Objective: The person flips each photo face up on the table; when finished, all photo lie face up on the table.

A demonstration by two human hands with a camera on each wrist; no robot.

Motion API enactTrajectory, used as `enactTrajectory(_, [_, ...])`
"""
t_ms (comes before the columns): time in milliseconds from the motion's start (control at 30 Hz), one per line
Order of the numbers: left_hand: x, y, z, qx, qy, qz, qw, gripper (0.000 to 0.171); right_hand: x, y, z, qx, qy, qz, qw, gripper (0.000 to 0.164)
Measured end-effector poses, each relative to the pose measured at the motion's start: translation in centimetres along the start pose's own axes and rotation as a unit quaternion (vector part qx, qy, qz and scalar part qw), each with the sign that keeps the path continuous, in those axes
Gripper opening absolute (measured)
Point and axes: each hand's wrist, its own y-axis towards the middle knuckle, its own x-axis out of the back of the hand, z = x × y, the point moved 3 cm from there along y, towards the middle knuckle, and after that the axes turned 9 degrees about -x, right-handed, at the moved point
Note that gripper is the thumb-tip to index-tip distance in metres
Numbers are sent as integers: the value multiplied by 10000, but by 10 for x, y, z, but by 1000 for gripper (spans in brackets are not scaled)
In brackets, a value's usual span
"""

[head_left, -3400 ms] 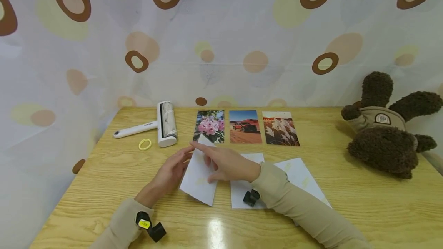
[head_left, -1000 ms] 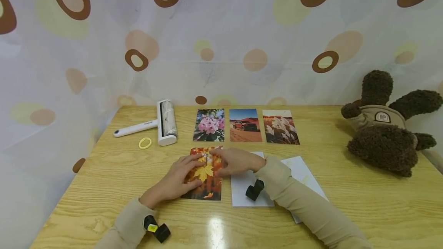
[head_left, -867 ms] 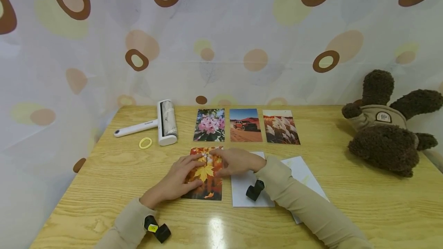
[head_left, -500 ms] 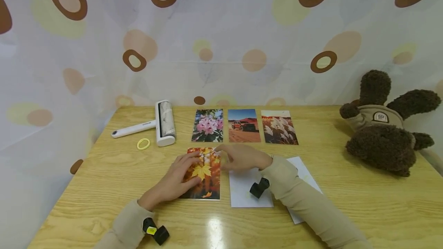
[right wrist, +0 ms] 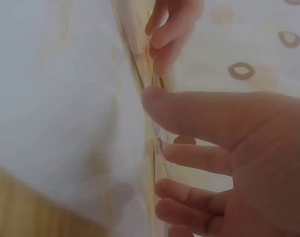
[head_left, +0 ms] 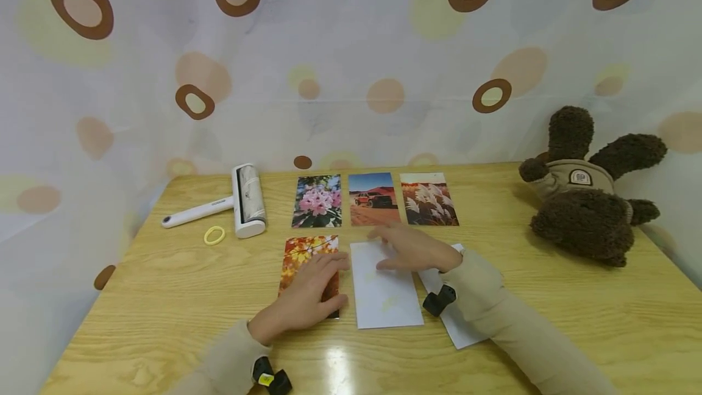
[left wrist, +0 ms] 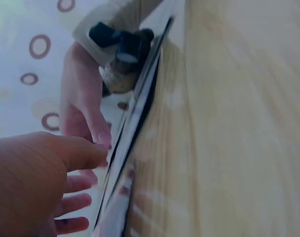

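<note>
At the back of the worktop (head_left: 181, 297) lie a white lint roller (head_left: 250, 203), a yellow ring (head_left: 214, 243) before it, and a row of three pictures: pink flowers (head_left: 318, 201), a red truck (head_left: 374, 199) and pale grasses (head_left: 429, 200). A brown plush toy (head_left: 584, 221) sits well apart at the right. In front, an autumn-leaf picture (head_left: 307, 252), a white card (head_left: 386, 300) and a second white card (head_left: 463, 331) lie side by side, the last partly hidden by the right sleeve (head_left: 526, 328). The left hand (head_left: 301, 298) spreads over the leaf picture, covering its lower part, fingers loosely extended. The right hand (head_left: 419, 249) reaches across the middle card's upper corner, fingers relaxed, spread and holding nothing; contact cannot be told.
</note>
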Motion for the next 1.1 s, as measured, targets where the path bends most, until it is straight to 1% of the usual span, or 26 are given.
enactTrajectory(67, [-5, 5, -6, -42, -36, 120, 9999, 47, -1, -4, -3, 113, -86, -150, 9998, 54])
enactTrajectory(167, [-11, 13, -14, -91, 51, 292, 9995, 45, -2, -8, -8, 123, -56, -223, 9997, 58])
enactTrajectory(233, [-15, 18, -17, -125, 184, 419, 9989, 44, -3, -10, -10, 30, -30, -203, 9998, 64])
enactTrajectory(300, [-18, 21, -20, -153, 203, 529, 9983, 42, -4, -12, -12, -94, 17, -155, 9998, 70])
enactTrajectory(367, [-19, 23, -22, -144, 183, 655, 9976, 40, -5, -13, -14, -122, 21, -140, 9998, 75])
enactTrajectory(533, [-22, 27, -24, 46, 158, 999, 9949, 41, -5, -14, -17, -82, -23, -199, 9998, 78])
enactTrajectory(667, [-24, 27, -24, 155, 199, 1133, 9932, 43, -5, -12, -16, -296, -263, -185, 9990, 80])
enactTrajectory(733, [-25, 27, -24, 166, 200, 1120, 9934, 43, -5, -11, -17, -382, -385, -165, 9984, 82])
enactTrajectory(800, [-24, 26, -25, 168, 172, 1069, 9940, 43, -5, -9, -17, -382, -429, -172, 9982, 83])
enactTrajectory(900, [-24, 26, -26, 181, 193, 927, 9953, 48, -4, -7, -18, -385, -304, -226, 9985, 81])
enactTrajectory(1000, [-23, 25, -26, 277, 275, 572, 9976, 65, -3, -6, -20, -373, -59, -365, 9986, 77])
enactTrajectory(1100, [-20, 26, -26, 469, 286, -36, 9985, 89, -3, -5, -22, -328, 125, -555, 9978, 73])
